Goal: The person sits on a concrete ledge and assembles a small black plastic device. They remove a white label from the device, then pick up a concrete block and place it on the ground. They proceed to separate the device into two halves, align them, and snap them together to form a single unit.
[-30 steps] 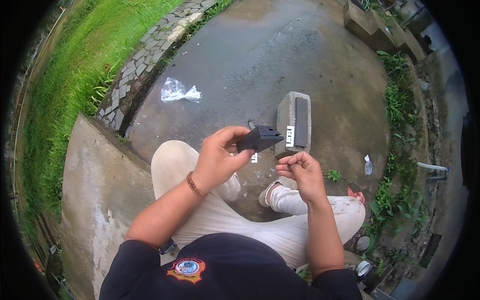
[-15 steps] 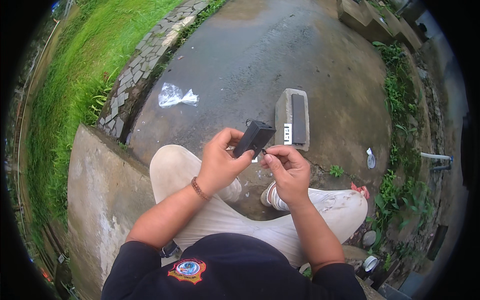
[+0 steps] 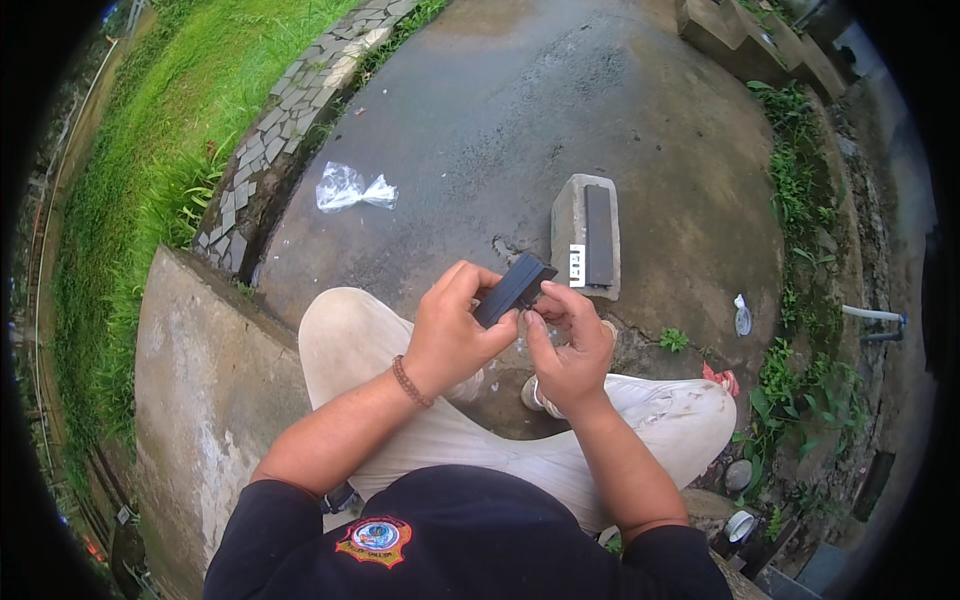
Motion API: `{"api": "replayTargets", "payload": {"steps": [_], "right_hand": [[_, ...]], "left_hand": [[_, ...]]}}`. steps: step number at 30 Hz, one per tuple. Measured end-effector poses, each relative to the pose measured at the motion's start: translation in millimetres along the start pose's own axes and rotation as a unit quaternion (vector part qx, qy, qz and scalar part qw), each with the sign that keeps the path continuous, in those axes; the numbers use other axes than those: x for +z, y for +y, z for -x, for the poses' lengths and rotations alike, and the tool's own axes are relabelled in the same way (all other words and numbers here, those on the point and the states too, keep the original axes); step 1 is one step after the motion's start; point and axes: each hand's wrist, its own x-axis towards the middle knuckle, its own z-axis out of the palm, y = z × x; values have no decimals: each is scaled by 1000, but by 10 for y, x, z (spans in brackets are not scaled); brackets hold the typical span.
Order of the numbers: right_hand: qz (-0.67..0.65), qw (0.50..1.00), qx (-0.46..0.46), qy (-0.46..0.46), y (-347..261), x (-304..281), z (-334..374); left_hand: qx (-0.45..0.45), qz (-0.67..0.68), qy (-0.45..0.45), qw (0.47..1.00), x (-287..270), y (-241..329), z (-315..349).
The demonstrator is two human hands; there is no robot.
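A black oblong box-shaped device is held tilted above my lap by my left hand, its fingers closed round the near left end and the thumb along the lower side. My right hand is closed in a pinch at the device's right side, thumb and index fingertips touching or very near it. Whatever sits between those fingertips is hidden. Beyond the hands, a concrete block stands on the ground. On top of it lie a long dark grey bar and a small white piece with dark marks.
A clear plastic bag lies on the wet concrete ground at left. Another small crumpled clear plastic piece is at right. A low concrete wall runs along my left, and weeds grow on the right edge.
The device has turned and tipped so a longer side faces up. My right hand has moved closer, its fingertips now at the device's side; the small dark piece they pinched is hidden.
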Motion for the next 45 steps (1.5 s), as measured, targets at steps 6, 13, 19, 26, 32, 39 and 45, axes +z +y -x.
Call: {"api": "replayTargets", "payload": {"steps": [6, 13, 19, 26, 32, 39, 45], "right_hand": [[122, 976, -180, -7, 10, -35, -73], [6, 1000, -9, -17, 47, -39, 34], [-279, 917, 286, -15, 15, -70, 11], [-313, 895, 317, -18, 82, -85, 49], [-161, 968, 193, -15, 36, -10, 153], [-328, 881, 331, -84, 132, -120, 57], [-234, 929, 286, -29, 146, -55, 126]], "left_hand": [[6, 0, 2, 1000, 5, 17, 7], [70, -54, 18, 996, 29, -26, 34], [109, -82, 27, 990, 30, -8, 47], [110, -83, 23, 990, 24, 10, 44], [87, -63, 19, 994, 19, 5, 44], [115, -72, 8, 991, -7, 24, 52], [94, -45, 14, 994, 4, 25, 40]]}}
